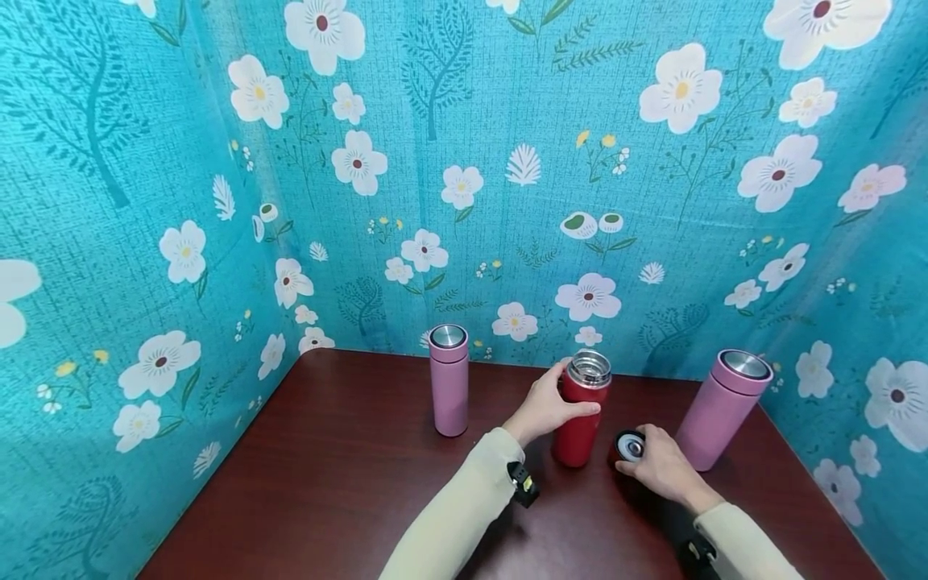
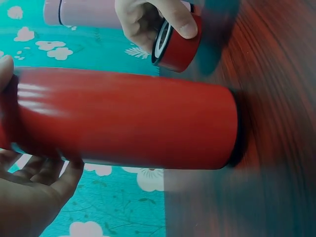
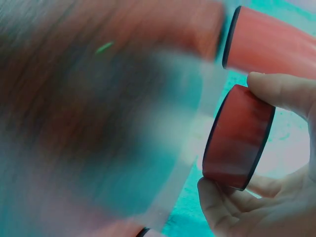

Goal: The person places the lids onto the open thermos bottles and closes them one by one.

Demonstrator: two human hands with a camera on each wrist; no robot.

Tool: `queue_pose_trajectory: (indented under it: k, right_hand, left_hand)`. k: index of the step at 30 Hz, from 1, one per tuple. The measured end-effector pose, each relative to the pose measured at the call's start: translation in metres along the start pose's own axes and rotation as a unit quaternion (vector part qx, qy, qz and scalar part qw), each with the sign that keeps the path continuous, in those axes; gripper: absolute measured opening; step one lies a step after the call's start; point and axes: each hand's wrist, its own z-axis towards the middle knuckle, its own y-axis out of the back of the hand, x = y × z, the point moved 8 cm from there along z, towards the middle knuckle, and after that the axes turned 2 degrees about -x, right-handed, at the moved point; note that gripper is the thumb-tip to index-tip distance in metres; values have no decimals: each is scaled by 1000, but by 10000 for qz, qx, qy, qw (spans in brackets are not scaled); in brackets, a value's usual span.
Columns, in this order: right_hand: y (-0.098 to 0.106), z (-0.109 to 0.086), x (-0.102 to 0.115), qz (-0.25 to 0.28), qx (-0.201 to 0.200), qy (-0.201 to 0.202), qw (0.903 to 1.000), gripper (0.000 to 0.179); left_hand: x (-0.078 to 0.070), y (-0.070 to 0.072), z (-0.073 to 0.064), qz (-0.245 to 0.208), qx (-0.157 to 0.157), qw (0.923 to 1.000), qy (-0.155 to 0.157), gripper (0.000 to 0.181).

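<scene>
A red thermos flask (image 1: 575, 441) stands on the table with its steel mouth uncovered. My left hand (image 1: 547, 409) grips it near the top, thumb on one side and fingers around the other, as the left wrist view also shows along the flask's body (image 2: 133, 118). To the right of the flask, my right hand (image 1: 664, 466) pinches a red lid (image 1: 629, 446) by its sides. The lid's pale, ringed face is turned up towards the head camera. In the right wrist view, thumb and fingertips span the lid (image 3: 238, 140), whose edges are black.
A slim pink flask (image 1: 450, 391) with a steel-topped cap stands to the left. A wider pink flask (image 1: 719, 415) stands right of my right hand. Blue flowered cloth (image 1: 464, 266) hangs behind and beside the dark wooden table (image 1: 326, 467).
</scene>
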Motion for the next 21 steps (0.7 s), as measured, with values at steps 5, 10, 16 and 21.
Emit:
queue_pose_trajectory:
  k: [5, 10, 16, 21]
  right_hand:
    - [5, -6, 14, 147, -109, 181, 9997, 69]
    - [6, -11, 29, 342, -174, 358, 9986, 69]
    - [10, -18, 44, 766, -207, 516, 9955, 70]
    - [17, -23, 56, 922, -347, 662, 9929, 69]
  left_hand:
    - [-5, 12, -14, 68, 114, 9999, -28, 69]
    - [-11, 23, -27, -11, 237, 9997, -8, 64]
    - [-19, 36, -45, 122, 302, 9994, -133, 64]
    - [-20, 43, -59, 125, 333, 9992, -201, 63]
